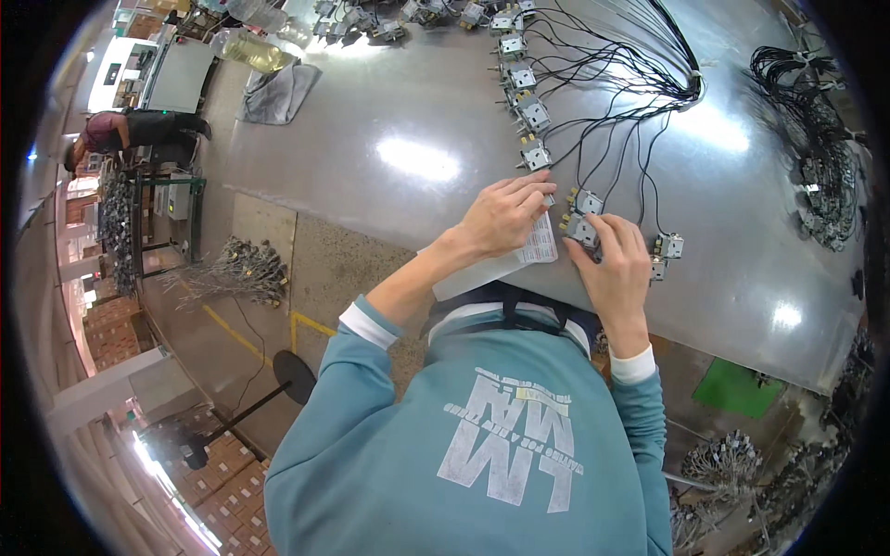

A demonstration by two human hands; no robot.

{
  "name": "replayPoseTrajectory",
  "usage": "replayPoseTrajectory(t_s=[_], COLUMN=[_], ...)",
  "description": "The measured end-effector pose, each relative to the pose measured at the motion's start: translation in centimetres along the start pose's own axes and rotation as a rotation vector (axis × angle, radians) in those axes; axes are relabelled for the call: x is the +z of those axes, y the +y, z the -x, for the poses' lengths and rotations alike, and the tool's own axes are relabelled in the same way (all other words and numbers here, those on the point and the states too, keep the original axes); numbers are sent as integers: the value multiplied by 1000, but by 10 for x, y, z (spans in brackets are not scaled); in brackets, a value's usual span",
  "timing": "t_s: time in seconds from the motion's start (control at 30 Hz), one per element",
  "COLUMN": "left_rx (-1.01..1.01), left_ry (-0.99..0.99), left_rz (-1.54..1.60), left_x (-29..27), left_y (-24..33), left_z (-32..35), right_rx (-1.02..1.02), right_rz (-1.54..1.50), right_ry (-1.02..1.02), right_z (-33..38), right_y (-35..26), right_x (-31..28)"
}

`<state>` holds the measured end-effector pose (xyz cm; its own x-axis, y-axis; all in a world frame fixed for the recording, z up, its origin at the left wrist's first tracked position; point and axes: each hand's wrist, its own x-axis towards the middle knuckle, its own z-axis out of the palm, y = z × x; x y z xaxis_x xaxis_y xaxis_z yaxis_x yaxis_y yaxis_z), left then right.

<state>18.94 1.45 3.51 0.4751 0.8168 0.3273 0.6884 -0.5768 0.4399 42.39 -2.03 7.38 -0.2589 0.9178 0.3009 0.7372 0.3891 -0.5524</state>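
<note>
My left hand [505, 215] rests on a strip of white label sheet [542, 246] that lies over the near edge of the grey metal table [389, 195], fingers bent at the sheet's far end. My right hand [616, 264] grips a small grey switch part [582, 229] with brass terminals and a black wire. A second such part [588, 201] lies just beyond it, and another [667, 246] sits to the right of my right hand.
A row of wired switch parts [524, 97] runs up the table, their black wires meeting in a bundle [686, 88]. A heap of wired parts [825, 185] lies at right. A grey cloth [278, 93] and clear bottles [250, 48] sit far left. Another person [130, 130] stands at left.
</note>
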Motion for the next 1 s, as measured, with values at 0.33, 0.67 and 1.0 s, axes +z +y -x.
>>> replayPoseTrajectory(t_s=[0.33,0.67,1.0], left_rx=[17,54,41], left_ry=[81,81,87], left_rz=[15,7,-32], left_x=[-5,-2,9], left_y=[0,2,-8], left_z=[-2,-4,0], right_rx=[-36,40,79], right_rz=[301,476,588], right_ry=[-55,-91,-70], right_z=[18,49,28], right_y=[0,24,39], right_x=[14,-27,-14])
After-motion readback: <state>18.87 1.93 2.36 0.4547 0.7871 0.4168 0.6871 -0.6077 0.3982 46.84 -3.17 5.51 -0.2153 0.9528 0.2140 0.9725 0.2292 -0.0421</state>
